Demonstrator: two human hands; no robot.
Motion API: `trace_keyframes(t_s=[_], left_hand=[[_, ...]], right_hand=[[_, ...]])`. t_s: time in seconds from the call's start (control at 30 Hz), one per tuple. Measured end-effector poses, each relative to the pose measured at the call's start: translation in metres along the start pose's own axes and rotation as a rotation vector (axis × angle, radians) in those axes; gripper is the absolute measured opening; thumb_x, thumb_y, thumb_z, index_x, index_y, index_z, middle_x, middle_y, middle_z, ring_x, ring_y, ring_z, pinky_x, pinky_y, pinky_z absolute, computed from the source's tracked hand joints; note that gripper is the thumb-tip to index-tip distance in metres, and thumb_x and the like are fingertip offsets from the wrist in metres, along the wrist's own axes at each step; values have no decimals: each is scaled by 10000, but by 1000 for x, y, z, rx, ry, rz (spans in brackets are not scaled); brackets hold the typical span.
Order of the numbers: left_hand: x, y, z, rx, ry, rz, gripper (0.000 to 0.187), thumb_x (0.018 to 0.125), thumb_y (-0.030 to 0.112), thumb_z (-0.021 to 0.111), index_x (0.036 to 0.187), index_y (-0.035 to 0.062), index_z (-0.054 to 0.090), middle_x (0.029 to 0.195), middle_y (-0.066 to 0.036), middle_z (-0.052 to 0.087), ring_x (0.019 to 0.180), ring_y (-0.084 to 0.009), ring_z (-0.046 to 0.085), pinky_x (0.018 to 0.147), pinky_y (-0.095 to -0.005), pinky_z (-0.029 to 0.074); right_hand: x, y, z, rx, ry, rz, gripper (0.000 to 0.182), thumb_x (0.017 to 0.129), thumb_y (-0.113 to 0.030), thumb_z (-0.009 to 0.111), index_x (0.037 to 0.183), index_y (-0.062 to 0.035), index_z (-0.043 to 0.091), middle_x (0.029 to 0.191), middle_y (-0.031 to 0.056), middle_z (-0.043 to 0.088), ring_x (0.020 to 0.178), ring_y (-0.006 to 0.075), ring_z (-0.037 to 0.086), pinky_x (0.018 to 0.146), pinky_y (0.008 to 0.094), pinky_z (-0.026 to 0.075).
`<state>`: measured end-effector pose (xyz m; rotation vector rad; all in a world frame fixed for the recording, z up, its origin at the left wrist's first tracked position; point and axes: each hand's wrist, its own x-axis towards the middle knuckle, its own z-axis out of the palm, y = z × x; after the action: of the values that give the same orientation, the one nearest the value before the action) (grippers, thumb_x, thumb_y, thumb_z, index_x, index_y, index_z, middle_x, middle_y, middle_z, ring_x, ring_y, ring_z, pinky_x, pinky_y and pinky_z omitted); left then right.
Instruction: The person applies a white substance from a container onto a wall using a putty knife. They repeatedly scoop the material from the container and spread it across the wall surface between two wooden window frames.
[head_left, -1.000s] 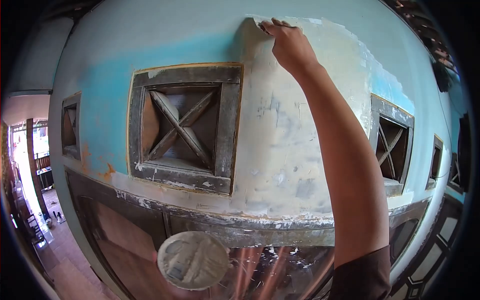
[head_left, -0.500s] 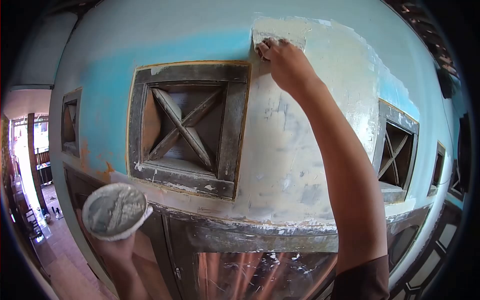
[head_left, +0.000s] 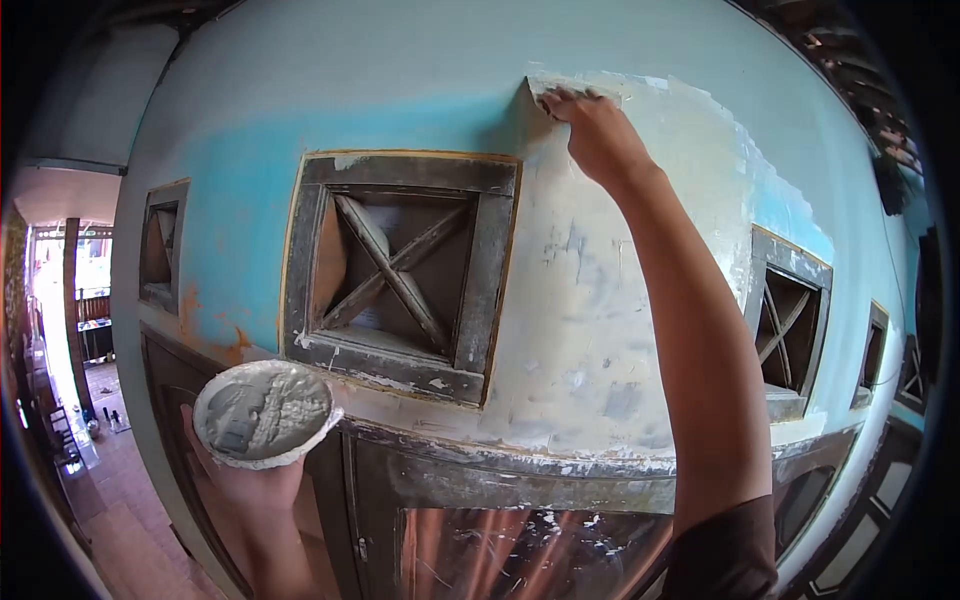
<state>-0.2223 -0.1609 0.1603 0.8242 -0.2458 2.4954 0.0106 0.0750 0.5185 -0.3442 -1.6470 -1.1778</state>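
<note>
My right hand (head_left: 590,118) is raised high against the wall, its fingers closed on a wide putty knife (head_left: 578,88). The blade lies against the wall at the upper left edge of a cream-coloured putty patch (head_left: 690,150); the fingers hide part of it. Low on the left, my left hand (head_left: 255,487) holds a round bowl (head_left: 326,430) from below. Grey-white putty (head_left: 270,405) fills the bowl, with a ridged surface and a smoother hollow on its left. Putty is crusted around the rim.
A dark wooden vent frame (head_left: 405,385) with crossed bars sits left of the patch, and a second vent frame (head_left: 790,260) to its right. Below runs a worn wooden beam (head_left: 520,480) over glazed panels. Blue paint (head_left: 235,220) shows on the left wall.
The view has shifted, so the wall appears lower and further right. My right hand and the putty knife stay near the patch's upper left edge. The bowl has risen slightly relative to the wall.
</note>
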Motion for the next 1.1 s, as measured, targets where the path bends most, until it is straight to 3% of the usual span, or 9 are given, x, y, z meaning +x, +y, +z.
trace_keyframes(t_s=[0.03, 0.3, 0.4, 0.5, 0.63, 0.7, 0.8, 0.87, 1.1], left_hand=[[0, -2, -2, 10, -31, -4, 708, 948, 664, 472, 1374, 105, 551, 1439, -133, 515, 1333, -376, 475, 1116, -616, 350], [1, -38, 14, -5, -105, -53, 649, 989, 635, 423, 1280, 97, 639, 1339, -125, 609, 1267, -345, 543, 1094, -560, 408], [-3, -45, 16, -14, -118, -89, 653, 1001, 647, 387, 1287, 117, 638, 1348, -108, 608, 1274, -336, 539, 1116, -544, 389], [-6, -53, 15, 7, -181, -60, 637, 1015, 637, 363, 1305, 135, 627, 1355, -77, 606, 1286, -331, 533, 1122, -544, 384], [-8, -59, 12, 83, -249, -52, 646, 1009, 655, 352, 1343, 160, 601, 1395, -75, 581, 1291, -344, 528, 1117, -554, 386], [-8, -62, 10, 66, -253, -58, 649, 1007, 659, 352, 1343, 164, 602, 1400, -75, 578, 1296, -346, 524, 1117, -557, 385], [-5, -64, 6, 45, -278, -81, 663, 1001, 671, 352, 1350, 164, 599, 1409, -79, 572, 1314, -347, 510, 1120, -568, 376], [-3, -67, 3, 7, -220, -82, 679, 997, 679, 346, 1356, 160, 596, 1416, -86, 567, 1318, -350, 506, 1121, -572, 372], [-13, -71, 18, 21, -230, -123, 718, 989, 686, 342, 1351, 118, 590, 1419, -121, 559, 1308, -364, 511, 1119, -572, 374]], right_hand=[[1, -4, -2, 7, -164, 58, 603, 819, 141, 441, 1367, -65, 590, 1410, 134, 579, 1305, 398, 525, 1131, 442, 429], [-85, -33, -20, -86, -247, -98, 651, 804, 161, 428, 1403, -58, 560, 1532, 91, 466, 1409, 315, 444, 1151, 451, 423], [-77, -22, -39, 163, -271, -68, 656, 827, 169, 380, 1409, -74, 560, 1481, 82, 527, 1396, 313, 466, 1197, 446, 357], [-39, -12, -33, 118, 203, -102, 553, 857, 134, 415, 1317, -74, 640, 1388, 152, 592, 1300, 364, 550, 1129, 478, 411], [6, 9, 0, 13, 225, -95, 519, 871, 104, 449, 1325, -72, 628, 1334, 155, 633, 1254, 381, 580, 1079, 505, 452], [10, 7, 6, -13, -230, 23, 484, 896, 53, 488, 1348, -76, 601, 1329, 120, 633, 1228, 376, 590, 1024, 526, 491], [-26, -11, 1, -112, -192, -52, 636, 808, 139, 454, 1388, -88, 578, 1456, 84, 553, 1304, 375, 543, 1104, 419, 463], [-48, -23, -7, -120, -205, -74, 637, 818, 137, 453, 1398, -96, 571, 1475, 71, 539, 1328, 383, 519, 1121, 415, 454], [-88, -38, -41, 43, -182, -103, 566, 880, 98, 437, 1395, -95, 569, 1483, 99, 524, 1347, 388, 494, 1149, 530, 399]])
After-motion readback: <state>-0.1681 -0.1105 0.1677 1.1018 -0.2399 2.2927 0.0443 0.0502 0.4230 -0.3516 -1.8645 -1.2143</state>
